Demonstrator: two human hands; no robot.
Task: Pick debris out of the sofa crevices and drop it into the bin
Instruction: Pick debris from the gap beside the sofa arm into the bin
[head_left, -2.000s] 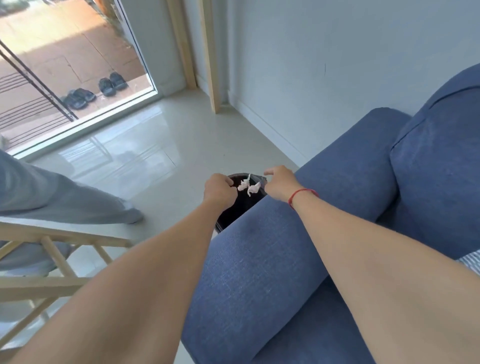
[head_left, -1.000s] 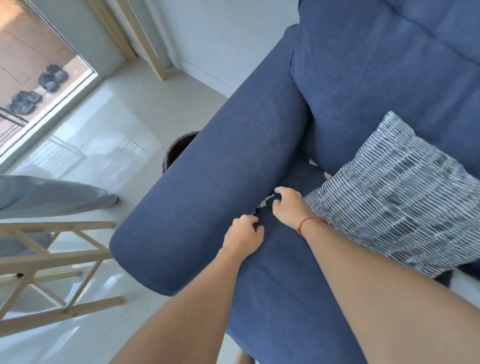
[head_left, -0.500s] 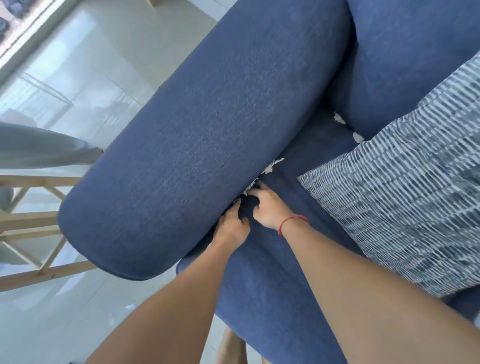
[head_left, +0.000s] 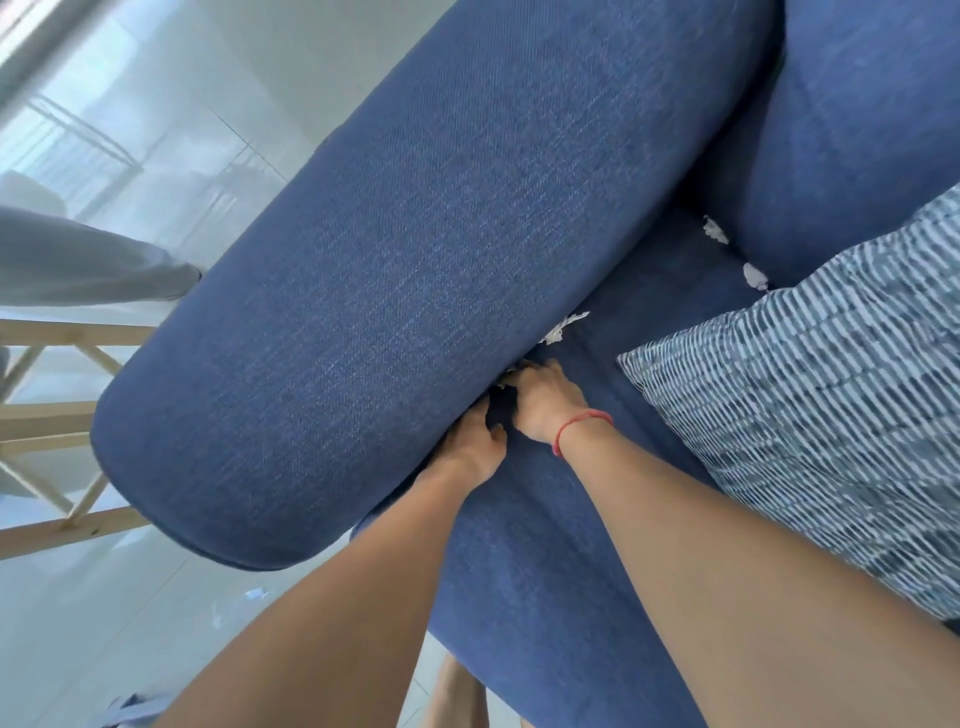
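My left hand (head_left: 474, 441) pushes into the crevice between the blue sofa armrest (head_left: 415, 270) and the seat cushion (head_left: 530, 545); its fingertips are hidden in the gap. Just beyond it, my right hand (head_left: 545, 397), with a red string on the wrist, pinches a small white paper scrap (head_left: 504, 383) at the crevice edge. A larger crumpled white scrap (head_left: 563, 327) sticks out of the same crevice further back. Two more white scraps (head_left: 716, 231) (head_left: 756, 275) lie along the back cushion seam. The bin is out of view.
A blue-and-white striped pillow (head_left: 810, 405) rests on the seat to the right. Left of the armrest are a pale wooden rack (head_left: 57, 415), another person's grey trouser leg (head_left: 78, 265) and glossy floor tiles with small paper bits (head_left: 254, 593).
Both hands left the bin, where scraps dropped, and came back to the armrest crevice. Since half a second ago they have pushed deeper into the gap and my view has moved closer.
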